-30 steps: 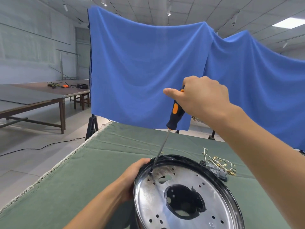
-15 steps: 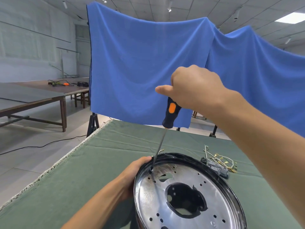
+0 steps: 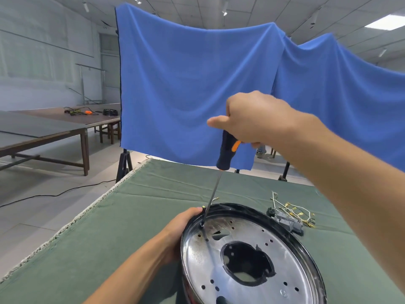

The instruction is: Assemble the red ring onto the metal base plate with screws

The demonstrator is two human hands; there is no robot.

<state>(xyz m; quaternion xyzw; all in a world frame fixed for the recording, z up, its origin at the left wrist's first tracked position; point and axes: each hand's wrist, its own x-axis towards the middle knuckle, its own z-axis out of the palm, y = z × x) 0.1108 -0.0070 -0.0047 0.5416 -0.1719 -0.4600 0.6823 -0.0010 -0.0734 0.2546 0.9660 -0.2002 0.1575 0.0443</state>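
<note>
A round shiny metal base plate (image 3: 282, 262) with a dark rim, small holes and a large central opening lies low in the view on the green cloth. My left hand (image 3: 182, 227) grips its left rim, thumb on the edge. My right hand (image 3: 256, 119) holds a black and orange screwdriver (image 3: 225, 154) by the handle. Its shaft slants down, and the tip sits in a hole near the plate's upper left rim. No red ring is visible.
A bundle of wires with gold terminals and a grey connector (image 3: 289, 216) lies right of the plate. The green-clothed table (image 3: 122, 233) ends at a fringed left edge. A blue curtain (image 3: 197, 84) hangs behind. Wooden tables (image 3: 54, 126) stand at far left.
My right hand has turned on the screwdriver handle, so the orange stripe now faces right. The tip stays in the same hole. My left hand keeps its hold on the rim.
</note>
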